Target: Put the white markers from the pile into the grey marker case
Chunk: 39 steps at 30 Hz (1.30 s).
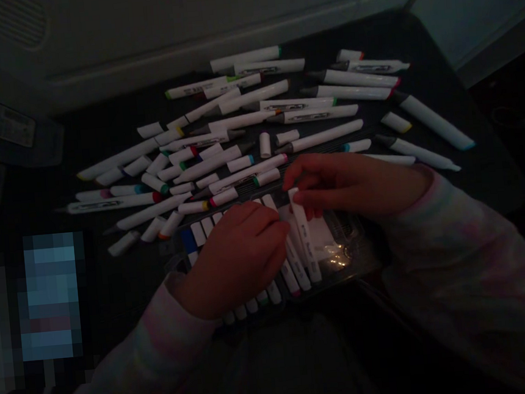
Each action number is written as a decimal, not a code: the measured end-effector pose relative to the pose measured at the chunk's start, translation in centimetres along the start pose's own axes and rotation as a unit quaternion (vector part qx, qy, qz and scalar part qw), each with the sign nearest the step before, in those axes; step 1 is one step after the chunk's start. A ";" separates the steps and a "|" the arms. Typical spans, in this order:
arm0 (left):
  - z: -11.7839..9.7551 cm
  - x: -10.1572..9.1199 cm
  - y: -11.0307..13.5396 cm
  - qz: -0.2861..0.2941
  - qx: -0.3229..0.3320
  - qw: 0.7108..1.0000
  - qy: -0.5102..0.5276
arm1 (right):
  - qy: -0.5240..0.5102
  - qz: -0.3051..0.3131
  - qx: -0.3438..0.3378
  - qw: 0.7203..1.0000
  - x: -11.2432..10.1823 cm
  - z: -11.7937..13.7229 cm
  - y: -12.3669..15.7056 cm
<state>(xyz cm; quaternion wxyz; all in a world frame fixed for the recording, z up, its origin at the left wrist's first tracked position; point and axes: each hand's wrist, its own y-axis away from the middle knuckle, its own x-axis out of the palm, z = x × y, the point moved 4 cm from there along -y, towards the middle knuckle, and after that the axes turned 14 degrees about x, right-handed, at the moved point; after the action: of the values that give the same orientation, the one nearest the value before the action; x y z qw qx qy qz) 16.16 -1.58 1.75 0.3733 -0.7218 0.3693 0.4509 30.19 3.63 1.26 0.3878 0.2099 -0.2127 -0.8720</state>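
The scene is dim. My right hand [348, 183] pinches the top end of a white marker [307, 242] that lies in a clear plastic case [341, 254]. My left hand [240, 254] rests curled over a row of several white markers [292, 277] in the same case, fingers pressed on them. Beyond the case, many white markers with coloured caps [259, 154] lie scattered on the dark surface, along with loose caps.
The dark tabletop [472, 178] ends at a pale wall or ledge [184, 38] behind. A blurred, pixelated patch [50, 295] sits at the lower left. My sleeves are pale and patterned.
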 end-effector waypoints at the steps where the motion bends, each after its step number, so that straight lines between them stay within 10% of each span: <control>1: 0.0 0.0 0.0 -0.001 -0.001 1.000 0.000 | 0.009 -0.003 -0.003 1.000 0.1 0.1 0.0; 13: -1.1 -0.6 -0.1 -0.024 0.073 0.997 -0.020 | 0.207 -0.125 -0.044 0.969 0.3 0.8 0.1; 39: -1.5 -0.6 0.1 -0.019 0.100 0.994 0.043 | 0.250 -0.138 -0.008 0.958 0.5 0.9 0.1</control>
<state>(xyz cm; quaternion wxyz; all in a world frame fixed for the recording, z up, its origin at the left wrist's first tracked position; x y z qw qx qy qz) 16.45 -2.80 2.76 0.4359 -0.7063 0.4149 0.3727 29.46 3.41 1.93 0.3058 0.4452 -0.0711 -0.8386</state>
